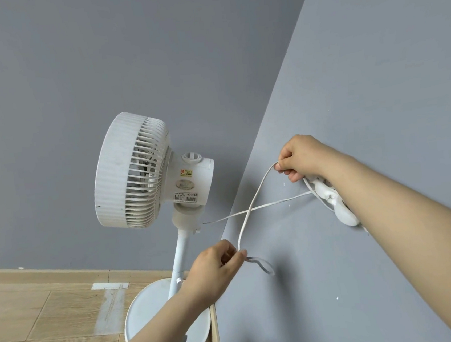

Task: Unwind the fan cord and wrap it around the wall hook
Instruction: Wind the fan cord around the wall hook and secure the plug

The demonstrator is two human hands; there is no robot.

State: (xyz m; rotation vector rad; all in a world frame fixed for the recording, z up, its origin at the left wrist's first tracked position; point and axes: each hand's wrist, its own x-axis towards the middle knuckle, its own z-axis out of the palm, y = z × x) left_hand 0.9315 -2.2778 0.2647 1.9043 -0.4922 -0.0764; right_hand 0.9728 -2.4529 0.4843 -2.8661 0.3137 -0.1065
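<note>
**Two hands (217, 266) on one cord (249, 210), hook (346, 216) at mid-right**

Both hands pinch the white cord. The right hand (298, 160), at mid-right of the frame, grips it between thumb and curled fingers just above and left of the wall hook. The left hand, at lower centre, pinches the same strand near its free end, where a grey strap (262, 266) dangles.

Between the grips the strand slants from upper right to lower left. It crosses a second run of cord, which stretches from the neck of the fan (133, 177) rightward to the hook.

The white hook sits on the right-hand wall (350, 102), partly hidden by the right forearm, its long axis slanting down to the right. Loops of cord show round its upper end.

The right hand is much the nearer, so the next turn likely falls to it. It would carry the strand down and right around the hook while the left hand feeds slack.
</note>
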